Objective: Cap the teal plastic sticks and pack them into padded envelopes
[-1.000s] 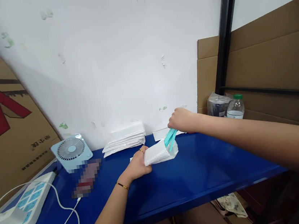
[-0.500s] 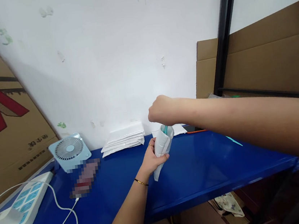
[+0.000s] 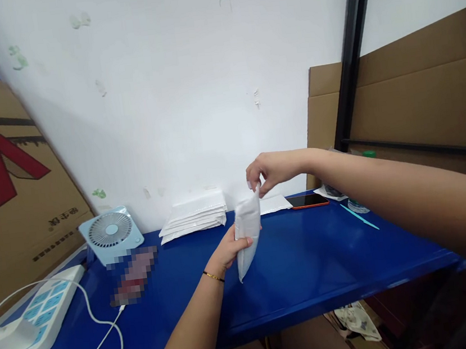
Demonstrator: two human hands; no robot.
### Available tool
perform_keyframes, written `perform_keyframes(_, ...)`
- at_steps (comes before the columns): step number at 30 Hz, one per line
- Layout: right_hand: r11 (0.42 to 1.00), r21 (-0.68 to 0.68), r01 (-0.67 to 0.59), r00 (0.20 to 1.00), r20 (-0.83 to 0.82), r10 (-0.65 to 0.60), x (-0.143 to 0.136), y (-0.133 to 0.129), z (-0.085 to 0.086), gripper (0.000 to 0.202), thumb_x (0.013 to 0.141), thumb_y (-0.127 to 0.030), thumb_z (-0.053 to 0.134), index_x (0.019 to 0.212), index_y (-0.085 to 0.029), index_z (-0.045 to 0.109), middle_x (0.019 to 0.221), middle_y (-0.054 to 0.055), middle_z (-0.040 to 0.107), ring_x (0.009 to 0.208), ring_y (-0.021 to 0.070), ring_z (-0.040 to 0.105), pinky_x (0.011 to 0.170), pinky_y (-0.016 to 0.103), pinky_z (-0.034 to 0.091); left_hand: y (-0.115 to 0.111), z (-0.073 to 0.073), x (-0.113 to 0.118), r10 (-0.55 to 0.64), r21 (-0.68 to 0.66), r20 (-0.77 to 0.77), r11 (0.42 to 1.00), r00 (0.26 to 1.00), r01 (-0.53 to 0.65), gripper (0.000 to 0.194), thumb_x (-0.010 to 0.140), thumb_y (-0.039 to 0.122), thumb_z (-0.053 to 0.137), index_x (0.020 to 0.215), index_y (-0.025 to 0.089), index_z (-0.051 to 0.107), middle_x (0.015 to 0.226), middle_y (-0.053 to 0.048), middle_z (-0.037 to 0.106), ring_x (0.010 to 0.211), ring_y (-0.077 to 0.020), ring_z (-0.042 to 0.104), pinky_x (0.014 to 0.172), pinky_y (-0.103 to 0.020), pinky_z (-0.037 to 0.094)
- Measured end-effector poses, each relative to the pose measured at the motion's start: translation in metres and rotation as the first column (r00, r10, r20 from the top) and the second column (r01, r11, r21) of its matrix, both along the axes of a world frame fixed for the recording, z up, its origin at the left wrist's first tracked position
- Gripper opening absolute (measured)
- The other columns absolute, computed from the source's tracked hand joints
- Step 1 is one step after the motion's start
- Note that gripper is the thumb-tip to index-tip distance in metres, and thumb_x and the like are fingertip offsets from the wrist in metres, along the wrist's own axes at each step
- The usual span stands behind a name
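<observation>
Head view, white pouch (image 3: 247, 218), now pinched by right hand (image 3: 268, 169)

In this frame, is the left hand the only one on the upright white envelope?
No, the right hand pinches the top of the white envelope while the left hand grips it lower down.

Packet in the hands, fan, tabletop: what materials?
Packet: probably plastic film, white satin; soft folds and sheen. Fan: likely moulded plastic, smooth light blue; fine-ribbed grille. Tabletop: glossy blue, perhaps painted metal or laminate; smooth, reflects light.
</observation>
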State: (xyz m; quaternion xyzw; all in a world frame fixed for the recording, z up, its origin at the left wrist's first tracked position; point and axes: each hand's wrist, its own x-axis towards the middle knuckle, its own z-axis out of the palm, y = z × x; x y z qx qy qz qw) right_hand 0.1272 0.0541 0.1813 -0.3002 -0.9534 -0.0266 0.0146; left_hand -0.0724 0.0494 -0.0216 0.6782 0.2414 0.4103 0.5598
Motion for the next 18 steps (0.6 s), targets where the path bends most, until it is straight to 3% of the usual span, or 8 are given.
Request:
perform_keyframes(3, 0.988, 0.149, -0.033, 0.986, -0.159, 0.057, 0.003, -0.003, 0.001, 0.029, 0.08, -0.039, 0.055, 0.086, -0.014, 0.067, 0.085, 0.001, 0.064, 0.072, 0.0108, 0.055, 0.065, 0.021, 0.038, 0.011, 0.021, 0.002, 0.139, 0.073, 0.032, 0.987, 0.99, -0.141, 0.051, 0.068, 0.034, 0.063, 0.112, 0.011, 0.053, 0.11, -0.012, 0.061, 0.099, -0.0238, 0.056, 0.088, -0.036, 0.042)
perform_keyframes(5, 0.962, 0.266, -0.061, 0.963, -0.238, 0.127, 0.006, -0.015, -0.004, 0.025, 0.082, -0.036, 0.054, 0.082, -0.015, 0.067, 0.085, 0.003, 0.064, 0.072, 0.0116, 0.055, 0.065, 0.023, 0.038, 0.014, 0.033, 0.003, 0.232, 0.197, 0.012, 0.953, 0.973, -0.23, 0.039, 0.072, 0.032, 0.061, 0.105, 0.012, 0.057, 0.106, -0.01, 0.064, 0.096, -0.0227, 0.058, 0.087, -0.036, 0.043)
perform_keyframes(8, 0.943, 0.321, -0.083, 0.926, -0.326, 0.192, 0.016, -0.043, -0.033, 0.021, 0.086, -0.028, 0.05, 0.085, -0.016, 0.067, 0.091, 0.007, 0.063, 0.077, 0.0139, 0.057, 0.068, 0.025, 0.04, 0.0, 0.035, 0.0, 0.387, 0.437, -0.08, 0.842, 0.919, -0.316, 0.022, 0.076, 0.026, 0.055, 0.092, 0.014, 0.063, 0.097, -0.007, 0.067, 0.092, -0.0217, 0.06, 0.086, -0.035, 0.044)
perform_keyframes(11, 0.989, 0.106, -0.101, 0.934, -0.333, 0.131, 0.029, -0.077, -0.089, 0.02, 0.087, -0.026, 0.048, 0.089, -0.018, 0.066, 0.088, 0.006, 0.062, 0.076, 0.0129, 0.057, 0.066, 0.023, 0.041, -0.038, 0.011, -0.008, 0.428, 0.633, -0.201, 0.744, 0.881, -0.216, 0.032, 0.074, 0.015, 0.053, 0.104, 0.02, 0.062, 0.109, -0.005, 0.063, 0.103, -0.0204, 0.055, 0.095, -0.036, 0.04)
perform_keyframes(13, 0.992, -0.102, -0.079, 0.938, -0.345, 0.04, 0.034, -0.096, -0.133, 0.019, 0.087, -0.025, 0.048, 0.09, -0.019, 0.065, 0.085, 0.004, 0.062, 0.075, 0.0121, 0.057, 0.066, 0.022, 0.041, -0.069, -0.013, -0.013, 0.416, 0.652, -0.349, 0.751, 0.84, -0.101, 0.046, 0.07, 0.016, 0.059, 0.115, 0.025, 0.056, 0.116, -0.005, 0.059, 0.107, -0.0205, 0.053, 0.095, -0.036, 0.039)
perform_keyframes(16, 0.955, -0.294, -0.035, 0.922, -0.379, -0.083, 0.035, -0.114, -0.192, 0.017, 0.085, -0.029, 0.052, 0.078, -0.018, 0.064, 0.08, 0.002, 0.061, 0.07, 0.0115, 0.057, 0.062, 0.021, 0.04, -0.109, -0.048, -0.019, 0.466, 0.669, -0.457, 0.742, 0.758, -0.053, 0.081, 0.061, 0.024, 0.07, 0.134, 0.026, 0.035, 0.128, -0.008, 0.049, 0.114, -0.0238, 0.048, 0.098, -0.039, 0.038)
perform_keyframes(18, 0.934, -0.356, 0.014, 0.892, -0.418, -0.172, 0.033, -0.118, -0.22, 0.022, 0.086, -0.03, 0.05, 0.073, -0.018, 0.062, 0.079, 0.002, 0.06, 0.07, 0.0117, 0.056, 0.063, 0.021, 0.04, -0.126, -0.063, -0.02, 0.551, 0.77, -0.422, 0.637, 0.72, -0.036, 0.086, 0.061, 0.026, 0.071, 0.136, 0.029, 0.03, 0.136, -0.009, 0.041, 0.121, -0.027, 0.042, 0.101, -0.043, 0.034)
